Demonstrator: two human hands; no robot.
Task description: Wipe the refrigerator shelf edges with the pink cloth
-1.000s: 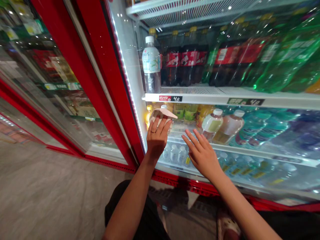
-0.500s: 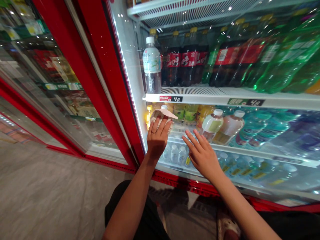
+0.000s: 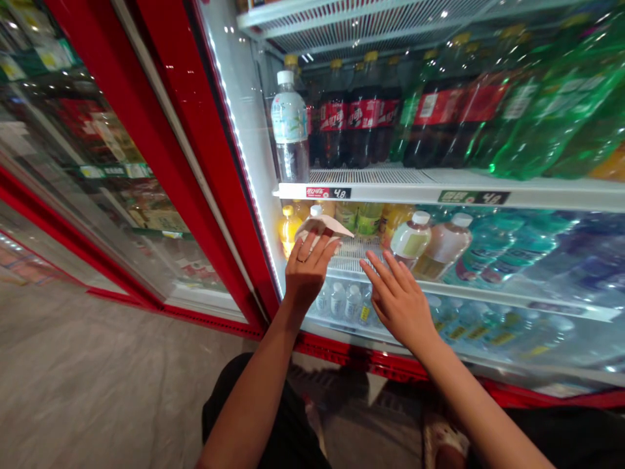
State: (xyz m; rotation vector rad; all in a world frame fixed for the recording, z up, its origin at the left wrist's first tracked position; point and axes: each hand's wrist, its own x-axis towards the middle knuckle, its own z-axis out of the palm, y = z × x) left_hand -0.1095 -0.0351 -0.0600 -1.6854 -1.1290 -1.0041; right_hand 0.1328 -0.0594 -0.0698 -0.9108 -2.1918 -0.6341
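My left hand [image 3: 308, 264] presses a thin white cloth [image 3: 328, 226] against the glass door of a drinks cooler. Its fingers, one with a ring, lie over the cloth, and one pointed corner juts out to the right. Whether it is fabric or paper, I cannot tell. To its right, my right hand [image 3: 403, 299] is open with fingers spread, held at the glass with nothing in it. Behind the glass, near the fingertips, lean a bottle with a pale green label [image 3: 411, 240] and a brownish drink bottle [image 3: 446, 244].
Cola bottles [image 3: 366, 120] and green bottles fill the shelf above, over a price strip [image 3: 328, 193]. Small water bottles [image 3: 338, 301] stand low down. A red door frame [image 3: 195, 130] runs along the left, beside another cooler. Below is grey floor [image 3: 107, 371].
The cloth's free corner has swung slightly right and down on the glass. Both hands keep nearly the same places, while the view has shifted a little.
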